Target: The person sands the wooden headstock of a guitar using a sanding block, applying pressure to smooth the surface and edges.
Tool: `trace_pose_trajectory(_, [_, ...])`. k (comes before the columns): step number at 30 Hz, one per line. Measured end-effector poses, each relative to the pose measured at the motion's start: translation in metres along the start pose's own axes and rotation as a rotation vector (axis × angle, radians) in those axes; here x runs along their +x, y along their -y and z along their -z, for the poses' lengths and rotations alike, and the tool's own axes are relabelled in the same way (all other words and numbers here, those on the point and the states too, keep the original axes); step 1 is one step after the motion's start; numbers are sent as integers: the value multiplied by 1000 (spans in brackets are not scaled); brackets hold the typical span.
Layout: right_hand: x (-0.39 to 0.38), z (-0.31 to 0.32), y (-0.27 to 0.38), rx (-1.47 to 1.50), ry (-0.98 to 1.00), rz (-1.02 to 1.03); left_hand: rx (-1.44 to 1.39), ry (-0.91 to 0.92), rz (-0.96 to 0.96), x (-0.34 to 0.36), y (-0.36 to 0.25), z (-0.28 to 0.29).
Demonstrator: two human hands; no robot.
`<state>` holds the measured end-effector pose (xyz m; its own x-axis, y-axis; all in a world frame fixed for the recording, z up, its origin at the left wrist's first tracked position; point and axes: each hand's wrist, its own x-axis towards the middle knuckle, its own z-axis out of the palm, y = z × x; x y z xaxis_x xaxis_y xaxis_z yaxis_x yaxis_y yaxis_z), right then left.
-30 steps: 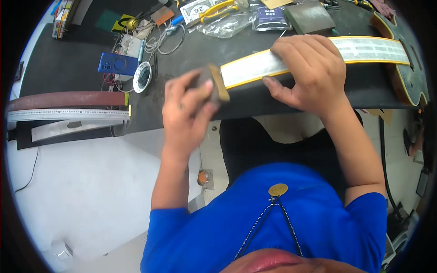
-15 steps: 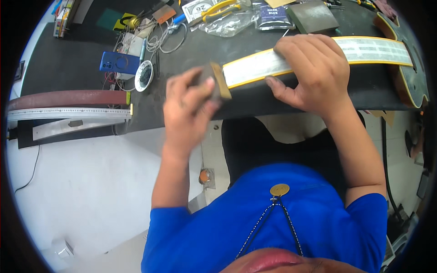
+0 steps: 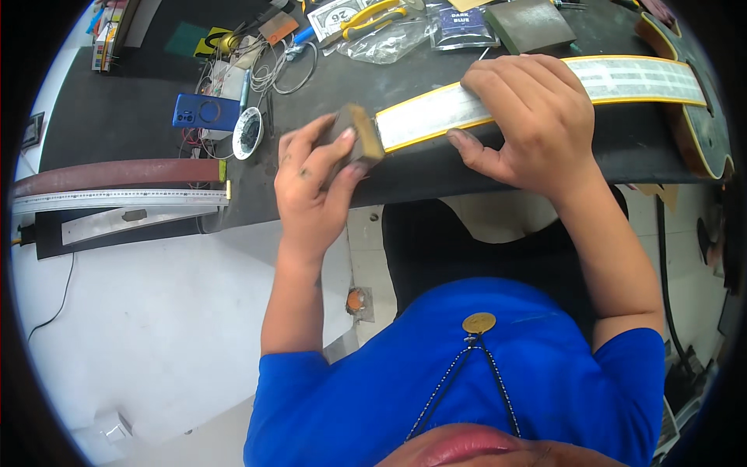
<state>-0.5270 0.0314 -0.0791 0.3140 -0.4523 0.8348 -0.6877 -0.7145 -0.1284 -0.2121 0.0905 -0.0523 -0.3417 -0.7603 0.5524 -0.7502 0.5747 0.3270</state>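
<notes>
A guitar neck (image 3: 420, 121) lies along the bench's near side, its pale, tape-like face bordered by yellow edges. It runs right to a dark guitar body (image 3: 698, 134) with a light rim. My right hand (image 3: 537, 117) is wrapped over the neck, thumb on the near edge and fingers across the far one. In my left hand (image 3: 311, 183), a sanding block (image 3: 366, 134) with grey faces and a tan side is gripped between thumb and fingers. The block is close by the neck's left end; whether they touch I cannot tell.
A white dish of dark powder (image 3: 247, 132), a blue phone (image 3: 205, 112) and tangled cables stand left of centre. Farther left lie a ruler (image 3: 117, 198) and a long maroon bar (image 3: 117, 174). Yellow-handled pliers (image 3: 373, 17), a dark pouch (image 3: 463, 29) and a metal block (image 3: 531, 28) sit behind.
My left hand and the sanding block have shifted slightly left and up, and the blur on them is gone. The right hand keeps its hold, with the whole view shifted a little.
</notes>
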Motion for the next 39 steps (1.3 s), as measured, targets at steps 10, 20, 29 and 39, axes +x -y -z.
trace_pose_trajectory(10, [1, -2, -5, 13, 18, 34, -8, -25, 5, -3, 32, 1])
trace_pose_trajectory(20, [0, -1, 0, 19, 3, -2, 82, -21, -48, 14, 6, -7])
trace_pose_trajectory(29, [2, -1, -4, 0, -7, 11, 67, -25, 1, 11, 23, -3])
trace_pose_trajectory(39, [1, -1, -2, 20, -1, 22, 156, -49, -27, 22, 15, -8])
